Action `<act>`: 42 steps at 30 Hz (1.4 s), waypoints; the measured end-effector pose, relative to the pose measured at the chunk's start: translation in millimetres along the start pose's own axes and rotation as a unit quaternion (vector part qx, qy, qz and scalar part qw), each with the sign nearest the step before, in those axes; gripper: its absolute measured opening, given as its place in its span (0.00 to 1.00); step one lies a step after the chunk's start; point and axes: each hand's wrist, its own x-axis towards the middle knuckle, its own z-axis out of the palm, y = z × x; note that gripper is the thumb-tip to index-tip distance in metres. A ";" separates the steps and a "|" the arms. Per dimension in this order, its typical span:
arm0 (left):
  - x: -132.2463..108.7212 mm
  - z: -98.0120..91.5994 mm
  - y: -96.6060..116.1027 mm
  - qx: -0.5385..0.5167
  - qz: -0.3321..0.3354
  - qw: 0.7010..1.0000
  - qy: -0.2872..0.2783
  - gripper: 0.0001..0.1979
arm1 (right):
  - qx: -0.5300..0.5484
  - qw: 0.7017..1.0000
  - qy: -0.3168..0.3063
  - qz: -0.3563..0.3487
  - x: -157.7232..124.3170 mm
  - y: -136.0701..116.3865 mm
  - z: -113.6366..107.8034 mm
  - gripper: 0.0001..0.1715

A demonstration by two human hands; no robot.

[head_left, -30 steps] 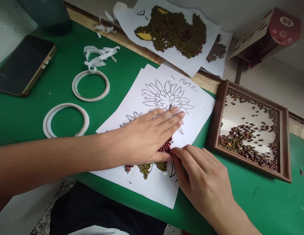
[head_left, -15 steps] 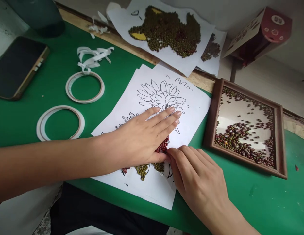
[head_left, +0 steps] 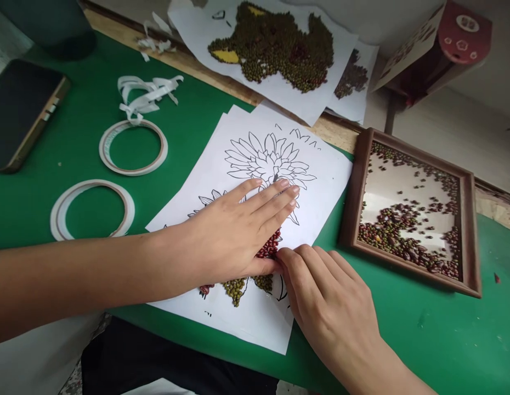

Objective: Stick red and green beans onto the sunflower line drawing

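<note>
My left hand (head_left: 242, 230) lies flat with its fingers stretched over a white paper (head_left: 321, 186) printed with line-drawn flowers, covering part of the drawing. Beneath its palm and thumb, red beans (head_left: 269, 246) and green mung beans (head_left: 234, 291) fill parts of the drawing. My right hand (head_left: 331, 299) rests at the paper's right edge, its fingers curled and pinched together against the tip of my left thumb. Whatever the pinch holds is hidden. A faint shiny patch shows on the paper just left of my right hand.
Two tape rolls (head_left: 92, 184) and peeled white strips (head_left: 148, 93) lie left, near a phone (head_left: 27, 112). A brown framed tray (head_left: 349, 219) of loose beans stands right. Behind are a bean-covered picture (head_left: 275, 49) and a red box (head_left: 456, 49). The tabletop (head_left: 428, 340) is green.
The view has shifted slightly, so the tape rolls, phone and paper appear a little farther left. Both hands keep nearly the same pose and place on the paper.
</note>
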 end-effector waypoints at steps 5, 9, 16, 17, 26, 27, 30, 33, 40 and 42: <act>1.1 1.1 -0.2 0.018 0.003 1.000 -0.008 0.41 | -0.017 1.000 0.002 -0.001 0.4 -0.9 -0.5 0.09; 1.1 1.8 -0.1 0.022 -0.002 1.000 -0.012 0.42 | -0.023 1.000 0.005 -0.004 -0.1 -1.7 -0.1 0.09; 1.2 -0.1 0.9 0.029 -0.013 0.999 -0.027 0.43 | -0.020 1.000 0.011 -0.006 -0.8 -1.0 2.4 0.08; 1.3 -0.1 0.9 0.030 -0.014 0.999 -0.025 0.43 | -0.021 1.000 0.013 -0.007 -0.9 -0.7 2.6 0.08; -0.1 4.4 -0.3 0.036 -0.007 0.999 -0.010 0.43 | -0.026 0.999 0.019 -0.015 -0.4 0.6 4.0 0.08; -0.2 4.7 -0.3 0.037 -0.007 0.999 -0.007 0.43 | -0.024 0.999 0.018 -0.018 -0.2 1.0 3.9 0.08; -0.5 5.0 -0.2 0.035 -0.008 0.999 -0.001 0.43 | -0.010 0.999 0.014 -0.027 -0.4 3.4 3.4 0.07; -0.6 4.4 0.0 0.033 -0.009 0.999 0.001 0.43 | 0.010 0.999 0.009 -0.033 -2.6 7.4 4.4 0.06; -0.8 3.9 0.6 0.036 -0.011 0.999 0.006 0.42 | 0.061 0.997 -0.004 -0.039 -8.0 17.4 10.4 0.08; -1.1 4.1 0.5 0.035 -0.012 0.999 0.008 0.42 | 0.073 0.997 -0.010 -0.038 -7.2 18.7 11.1 0.08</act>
